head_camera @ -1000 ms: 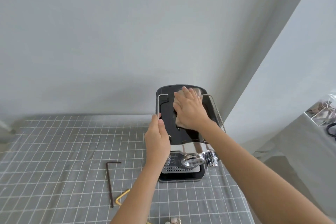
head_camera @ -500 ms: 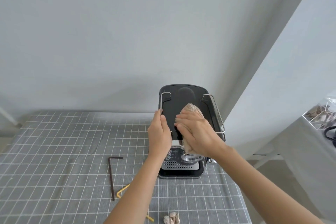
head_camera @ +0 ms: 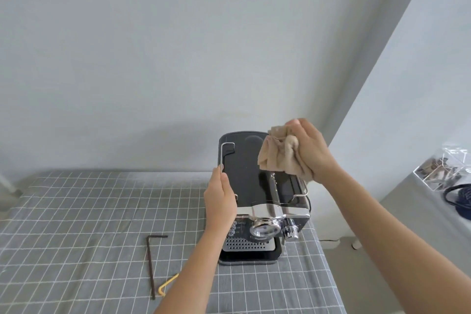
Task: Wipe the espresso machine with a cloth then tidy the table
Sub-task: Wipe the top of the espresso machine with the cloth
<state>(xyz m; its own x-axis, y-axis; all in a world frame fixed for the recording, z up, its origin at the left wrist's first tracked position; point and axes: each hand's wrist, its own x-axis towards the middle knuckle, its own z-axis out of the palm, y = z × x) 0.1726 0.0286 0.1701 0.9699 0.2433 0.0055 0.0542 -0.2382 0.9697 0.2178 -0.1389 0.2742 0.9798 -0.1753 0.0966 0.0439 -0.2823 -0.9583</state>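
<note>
The head view looks down at a black and silver espresso machine [head_camera: 257, 194] that stands near the right edge of the worktop [head_camera: 76, 224]. The right hand [head_camera: 309, 150] has its fingers curled round a bunched tan cloth [head_camera: 277, 158] and holds it up in the air, above the back right part of the machine and not touching it. The left hand [head_camera: 220, 199] lies with straight fingers flat against the left side of the machine, next to the thin metal rail on top, as if to keep the machine from sliding. The black top looks shiny and clean, so it seems the wiping is well under way, but I cannot tell if it is finished. The silver front, the knob and the drip tray with little holes may need a wipe too. The tidy-up does not look started yet: a dark bent metal key [head_camera: 151, 260] lies on the worktop to the left of the machine, and a small yellow bent tool [head_camera: 167, 285] lies just beside its near end. Both will likely have to be put away. The worktop has a grey covering with white grid lines. Behind it is a plain pale wall. To the right, apart from the worktop, stands another grey surface with a clear box [head_camera: 443, 171] of small things and a dark cord [head_camera: 456, 196].
</note>
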